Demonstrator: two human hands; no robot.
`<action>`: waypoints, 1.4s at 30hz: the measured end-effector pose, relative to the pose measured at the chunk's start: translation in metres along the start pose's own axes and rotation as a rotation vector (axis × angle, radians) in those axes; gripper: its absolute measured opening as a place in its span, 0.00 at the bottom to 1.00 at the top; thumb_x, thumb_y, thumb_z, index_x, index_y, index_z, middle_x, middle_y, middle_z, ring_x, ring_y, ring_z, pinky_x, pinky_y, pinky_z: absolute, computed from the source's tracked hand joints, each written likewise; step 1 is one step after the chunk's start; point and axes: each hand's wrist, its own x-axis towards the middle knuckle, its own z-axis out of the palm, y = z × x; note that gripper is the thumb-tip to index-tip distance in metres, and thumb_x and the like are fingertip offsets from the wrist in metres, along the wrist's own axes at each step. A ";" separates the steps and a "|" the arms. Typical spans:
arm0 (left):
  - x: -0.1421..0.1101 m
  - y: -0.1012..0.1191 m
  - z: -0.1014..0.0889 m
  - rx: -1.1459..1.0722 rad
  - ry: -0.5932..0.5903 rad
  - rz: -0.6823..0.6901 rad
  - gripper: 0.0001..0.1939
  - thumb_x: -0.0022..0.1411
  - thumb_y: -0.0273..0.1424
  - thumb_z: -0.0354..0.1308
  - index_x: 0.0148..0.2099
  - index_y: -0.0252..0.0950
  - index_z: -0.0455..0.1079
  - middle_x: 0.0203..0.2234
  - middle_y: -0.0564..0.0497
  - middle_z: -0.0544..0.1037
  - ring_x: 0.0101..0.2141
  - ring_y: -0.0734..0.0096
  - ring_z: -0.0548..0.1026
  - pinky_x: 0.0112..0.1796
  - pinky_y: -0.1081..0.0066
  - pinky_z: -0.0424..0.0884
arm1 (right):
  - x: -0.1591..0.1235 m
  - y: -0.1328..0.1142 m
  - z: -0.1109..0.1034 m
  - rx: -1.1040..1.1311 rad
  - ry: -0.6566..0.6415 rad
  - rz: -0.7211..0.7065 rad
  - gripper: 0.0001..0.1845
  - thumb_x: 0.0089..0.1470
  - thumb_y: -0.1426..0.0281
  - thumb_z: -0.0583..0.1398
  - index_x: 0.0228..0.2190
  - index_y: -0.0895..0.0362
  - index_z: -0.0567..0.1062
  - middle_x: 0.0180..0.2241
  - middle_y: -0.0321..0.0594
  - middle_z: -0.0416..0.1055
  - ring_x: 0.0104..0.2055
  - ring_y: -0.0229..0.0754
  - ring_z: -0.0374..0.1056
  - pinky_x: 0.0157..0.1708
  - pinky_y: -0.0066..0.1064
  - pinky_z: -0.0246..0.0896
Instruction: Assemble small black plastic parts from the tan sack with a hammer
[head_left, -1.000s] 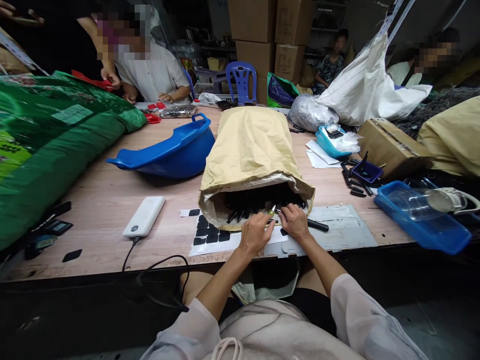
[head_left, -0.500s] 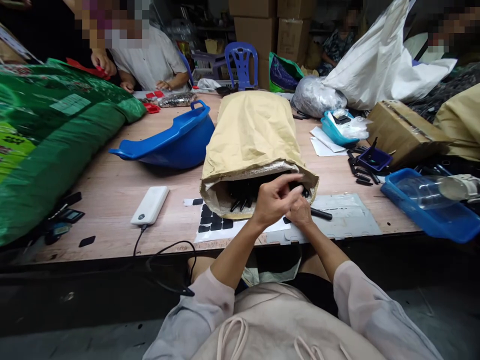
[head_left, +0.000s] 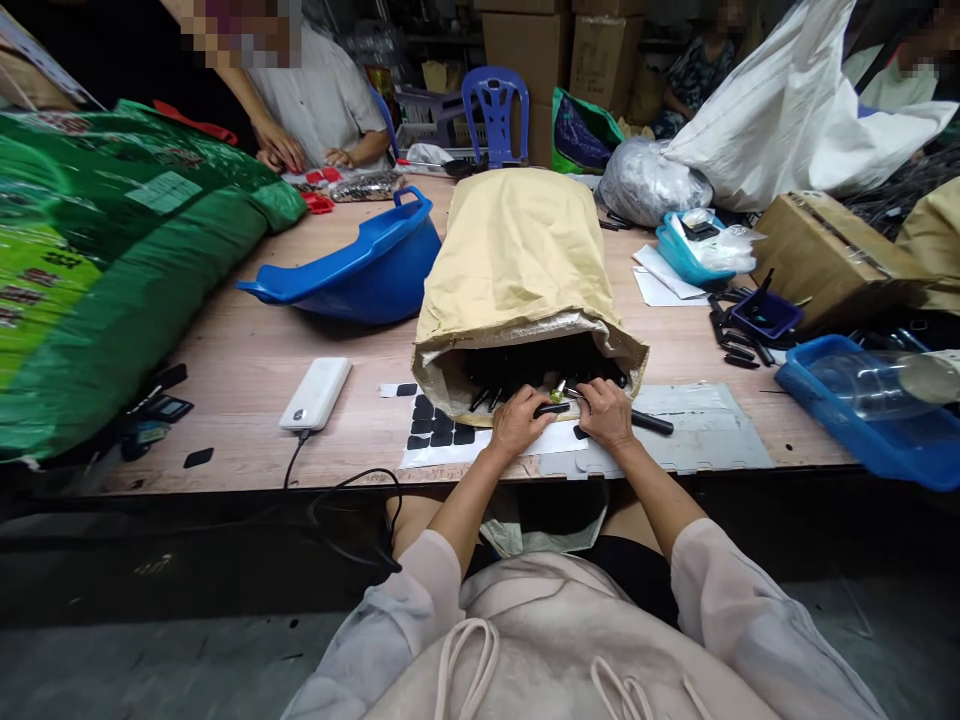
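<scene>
Leftmost, a green sack (head_left: 142, 240) slumped on the wood-grained worktop (head_left: 225, 390), then a corded white block (head_left: 316, 392) and a blue basin (head_left: 367, 268). Behind stood a purple chair (head_left: 496, 82) and stacked cartons (head_left: 527, 55). At the mouth of a tan sack (head_left: 517, 240), I saw the left hand (head_left: 516, 422) closed on a short black rod (head_left: 551, 409), the right hand (head_left: 607, 412) pinching a slim dark piece (head_left: 573, 393) just beside it. Farther right sat a brown box (head_left: 806, 255) and a blue tray (head_left: 862, 432).

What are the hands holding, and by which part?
The left hand holds a slim black rod-shaped piece by its left end. The right hand is at a small dark, shiny piece; whether and where it grips is too small to tell.
</scene>
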 end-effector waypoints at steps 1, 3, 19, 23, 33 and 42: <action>0.001 -0.001 0.001 -0.023 -0.004 -0.012 0.11 0.64 0.32 0.68 0.49 0.43 0.81 0.43 0.51 0.78 0.43 0.66 0.78 0.44 0.69 0.74 | 0.000 0.001 -0.001 -0.002 -0.007 0.001 0.12 0.61 0.73 0.59 0.43 0.55 0.81 0.37 0.45 0.75 0.40 0.47 0.63 0.42 0.38 0.55; 0.003 -0.005 0.002 -0.076 -0.007 -0.030 0.11 0.63 0.32 0.68 0.49 0.43 0.81 0.42 0.51 0.79 0.42 0.66 0.78 0.44 0.69 0.74 | 0.000 0.001 -0.005 0.015 -0.013 -0.003 0.13 0.63 0.73 0.57 0.44 0.55 0.81 0.38 0.45 0.75 0.40 0.47 0.64 0.42 0.37 0.57; 0.007 -0.001 -0.002 -0.134 -0.032 -0.131 0.08 0.61 0.35 0.71 0.42 0.40 0.80 0.39 0.52 0.78 0.41 0.66 0.77 0.40 0.69 0.69 | -0.024 -0.052 -0.039 0.354 -0.036 0.072 0.22 0.69 0.69 0.51 0.59 0.51 0.74 0.43 0.43 0.76 0.43 0.43 0.72 0.43 0.30 0.68; 0.007 -0.001 -0.001 -0.106 -0.038 -0.123 0.08 0.62 0.36 0.70 0.42 0.40 0.79 0.40 0.52 0.78 0.42 0.65 0.77 0.40 0.69 0.68 | -0.024 -0.057 -0.041 0.262 -0.063 0.036 0.24 0.69 0.71 0.51 0.61 0.51 0.74 0.43 0.43 0.74 0.43 0.42 0.72 0.40 0.29 0.67; 0.007 0.000 -0.002 -0.159 -0.034 -0.147 0.08 0.60 0.33 0.72 0.42 0.41 0.81 0.40 0.54 0.79 0.42 0.67 0.77 0.40 0.70 0.67 | -0.027 -0.050 -0.049 0.221 -0.010 0.085 0.23 0.69 0.71 0.51 0.60 0.51 0.74 0.43 0.42 0.75 0.43 0.41 0.73 0.39 0.27 0.67; 0.008 -0.001 -0.001 -0.147 -0.025 -0.150 0.08 0.58 0.32 0.72 0.41 0.41 0.81 0.39 0.53 0.79 0.39 0.67 0.77 0.40 0.69 0.68 | -0.026 -0.034 -0.042 0.216 0.021 0.111 0.22 0.68 0.71 0.52 0.59 0.49 0.75 0.43 0.41 0.75 0.43 0.41 0.72 0.39 0.28 0.66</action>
